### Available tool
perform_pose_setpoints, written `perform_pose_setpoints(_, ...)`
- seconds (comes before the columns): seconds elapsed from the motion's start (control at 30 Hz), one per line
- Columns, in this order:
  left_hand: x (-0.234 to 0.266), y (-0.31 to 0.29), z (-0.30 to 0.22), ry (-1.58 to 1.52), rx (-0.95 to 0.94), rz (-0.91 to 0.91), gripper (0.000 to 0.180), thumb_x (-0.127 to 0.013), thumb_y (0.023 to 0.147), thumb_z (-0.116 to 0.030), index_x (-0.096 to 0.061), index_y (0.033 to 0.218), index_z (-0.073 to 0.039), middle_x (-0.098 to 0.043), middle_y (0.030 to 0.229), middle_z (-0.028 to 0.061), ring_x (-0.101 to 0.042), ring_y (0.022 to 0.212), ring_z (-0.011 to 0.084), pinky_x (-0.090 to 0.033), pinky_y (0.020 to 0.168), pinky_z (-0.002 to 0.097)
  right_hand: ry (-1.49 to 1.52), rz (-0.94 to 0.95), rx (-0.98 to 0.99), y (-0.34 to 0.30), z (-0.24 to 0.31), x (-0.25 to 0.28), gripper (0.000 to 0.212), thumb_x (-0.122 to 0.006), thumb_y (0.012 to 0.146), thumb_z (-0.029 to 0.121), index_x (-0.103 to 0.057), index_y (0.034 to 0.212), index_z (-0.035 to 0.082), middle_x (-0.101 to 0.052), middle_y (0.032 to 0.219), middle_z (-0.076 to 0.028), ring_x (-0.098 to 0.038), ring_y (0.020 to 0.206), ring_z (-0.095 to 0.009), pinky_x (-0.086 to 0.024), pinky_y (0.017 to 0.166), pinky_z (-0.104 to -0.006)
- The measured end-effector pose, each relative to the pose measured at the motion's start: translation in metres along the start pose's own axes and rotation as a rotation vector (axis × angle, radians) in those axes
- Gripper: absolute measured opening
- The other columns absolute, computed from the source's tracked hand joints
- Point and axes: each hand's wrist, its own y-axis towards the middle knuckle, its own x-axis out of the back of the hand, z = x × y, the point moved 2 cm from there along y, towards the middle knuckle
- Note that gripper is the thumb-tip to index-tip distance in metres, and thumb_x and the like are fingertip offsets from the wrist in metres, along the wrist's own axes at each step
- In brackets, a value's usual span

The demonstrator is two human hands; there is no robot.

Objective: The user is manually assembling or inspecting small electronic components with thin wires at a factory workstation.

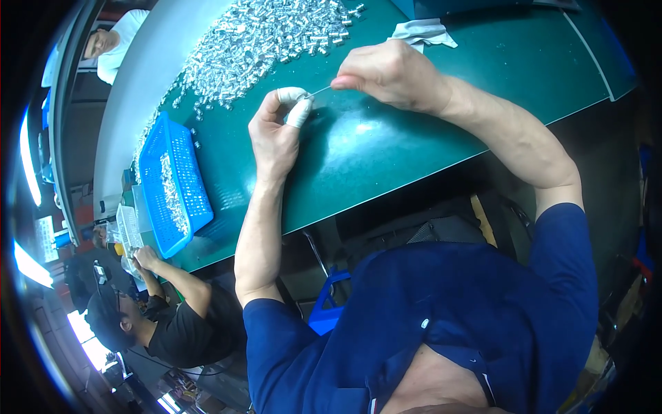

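White coverings wrap the thumb and index finger of my left hand [274, 134], which are pinched together over the green table [365, 172]. A bit of a small metal part [308, 97] shows between these fingertips, and the rest of it is hidden. To the right and slightly higher, my right hand [396, 74] is closed round the end of a thin metal rod [322, 90]. The rod slants down to the left, and its far tip meets the small part at my left fingertips. Beyond my left hand spreads a large heap of small silvery metal parts [258, 52].
Left of my left arm stands a blue plastic basket [196, 179] with more small metal parts inside. A crumpled whitish cloth [424, 32] lies beyond my right hand. One person in black [189, 331] works at the left; another in white [124, 45] is at the far left.
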Motion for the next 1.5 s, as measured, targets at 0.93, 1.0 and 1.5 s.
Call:
perform_pose_setpoints(0.93,-0.001,0.002,-0.003,0.016,-0.049,-0.054,0.015,-0.074,0.087,-0.003,-0.067,0.1,0.0,-0.069,0.093,0.0038,-0.064,0.085,0.0106,-0.051,0.079,0.0254,0.003,-0.043,0.008,-0.003,-0.007,-0.003,0.03,-0.064,0.097,0.03,-0.07,0.091,0.002,-0.068,0.075,-0.006,-0.069,0.071,-0.013,-0.052,0.057,-0.0266)
perform_pose_setpoints(1.0,-0.003,-0.001,-0.008,0.434,-0.342,-0.056,0.015,-0.074,0.088,-0.003,-0.067,0.101,0.0,-0.069,0.094,0.0024,-0.064,0.086,0.0101,-0.051,0.08,0.0252,0.389,0.127,-0.473,0.002,-0.004,-0.002,0.031,-0.063,0.098,0.031,-0.07,0.09,0.002,-0.067,0.073,-0.005,-0.068,0.068,-0.012,-0.052,0.055,-0.0261)
perform_pose_setpoints(1.5,-0.003,0.0,-0.009,0.429,-0.336,-0.066,0.013,-0.073,0.088,-0.004,-0.067,0.099,-0.001,-0.069,0.092,0.0019,-0.064,0.084,0.0115,-0.051,0.08,0.0256,0.76,0.293,-0.955,-0.004,-0.005,-0.011,0.033,-0.059,0.101,0.032,-0.07,0.091,0.003,-0.066,0.072,-0.003,-0.068,0.07,-0.01,-0.05,0.055,-0.0227)
